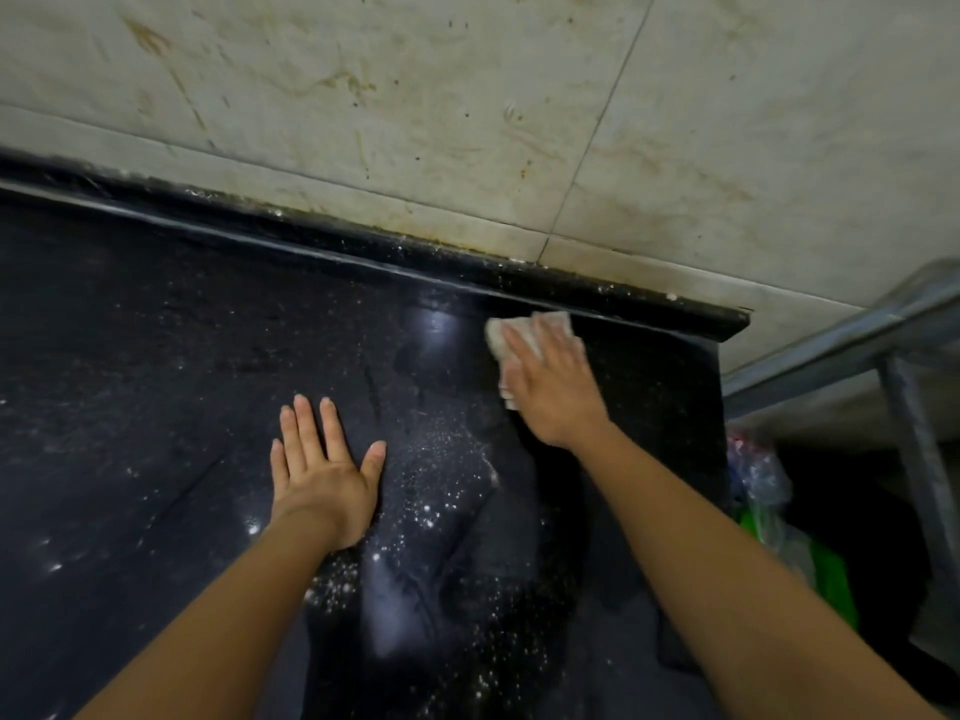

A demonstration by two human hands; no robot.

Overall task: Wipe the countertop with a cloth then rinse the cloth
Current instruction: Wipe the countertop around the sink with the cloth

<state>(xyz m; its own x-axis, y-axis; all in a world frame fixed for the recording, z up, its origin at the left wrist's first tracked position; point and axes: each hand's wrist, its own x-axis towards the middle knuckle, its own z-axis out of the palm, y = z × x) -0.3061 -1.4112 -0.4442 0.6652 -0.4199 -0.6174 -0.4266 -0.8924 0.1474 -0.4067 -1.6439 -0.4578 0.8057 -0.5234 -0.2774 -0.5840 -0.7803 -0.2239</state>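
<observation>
Here, one dark stone counter, polished and flecked, runs to a raised black strip of the same stone along its back edge. Above the strip rises a wall of large pale tiles, marbled and stained with brownish streaks. A scatter of white specks lies on the counter between the two forearms, and smeared, wet-looking tracks cross the surface.

Two hands are in view. The left hand rests palm down on the counter, its fingers straight and slightly spread, holding nothing. The right hand lies flat on one cloth, fingers extended and pressing it against the counter without curling round it.

The cloth, whitish and soft, sits at the far right corner of the counter, just beside the raised strip, its edges showing past the fingertips.

Beyond the counter's right end stand a grey metal frame of straight bars, crumpled clear plastic bags, and one bright green item, too dim to identify.
</observation>
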